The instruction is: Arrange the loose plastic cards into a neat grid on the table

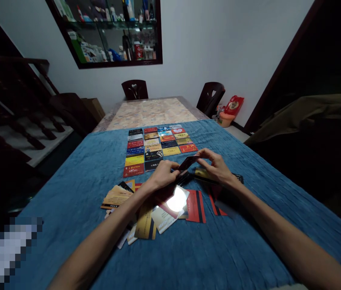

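Between my hands a dark plastic card is held tilted above the table. My left hand pinches its left end, and the fingers of my right hand grip its right end. Below lies a loose pile of cards, among them a gold card, a red card with a black stripe and a pale card beside a bright glare. Past my hands, cards lie face up in rows, with a dark red card at the near left corner. My forearms hide part of the pile.
A blue cloth covers the near part of the table; the patterned tabletop shows beyond. Dark chairs stand at the far end. A glass-shelved cabinet is on the wall, and a red bag sits on a bucket at right.
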{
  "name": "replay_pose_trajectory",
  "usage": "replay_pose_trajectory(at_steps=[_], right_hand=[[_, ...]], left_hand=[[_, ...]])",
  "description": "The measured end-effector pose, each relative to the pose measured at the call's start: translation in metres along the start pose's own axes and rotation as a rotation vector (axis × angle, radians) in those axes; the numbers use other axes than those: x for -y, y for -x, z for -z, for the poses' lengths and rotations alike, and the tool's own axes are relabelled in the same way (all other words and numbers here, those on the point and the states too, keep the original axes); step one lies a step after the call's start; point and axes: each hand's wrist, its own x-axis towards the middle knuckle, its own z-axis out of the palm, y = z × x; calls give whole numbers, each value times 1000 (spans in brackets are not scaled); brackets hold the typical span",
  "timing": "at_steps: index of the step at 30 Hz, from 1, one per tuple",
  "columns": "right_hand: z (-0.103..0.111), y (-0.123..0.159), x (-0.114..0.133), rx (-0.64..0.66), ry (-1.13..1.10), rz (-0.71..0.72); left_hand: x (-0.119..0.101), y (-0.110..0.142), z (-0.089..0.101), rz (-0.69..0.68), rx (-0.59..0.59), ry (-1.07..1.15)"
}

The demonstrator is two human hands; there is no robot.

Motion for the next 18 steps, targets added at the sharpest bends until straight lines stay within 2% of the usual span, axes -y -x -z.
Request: replay_pose_trajectory(at_steps=[5, 10, 14, 18], right_hand=[[-3, 3, 12, -70, 211, 155], [-3, 5, 23, -37, 452, 301], [-5, 7, 23, -3, 529, 353], [-8, 8, 20, 14, 534, 392]], left_hand=[[-3, 0, 2, -65, -28, -1], [-8, 3, 2, -102, -112, 18], [-10, 5, 0, -128, -163, 45], [-10, 5, -4, -166, -160, 4]])
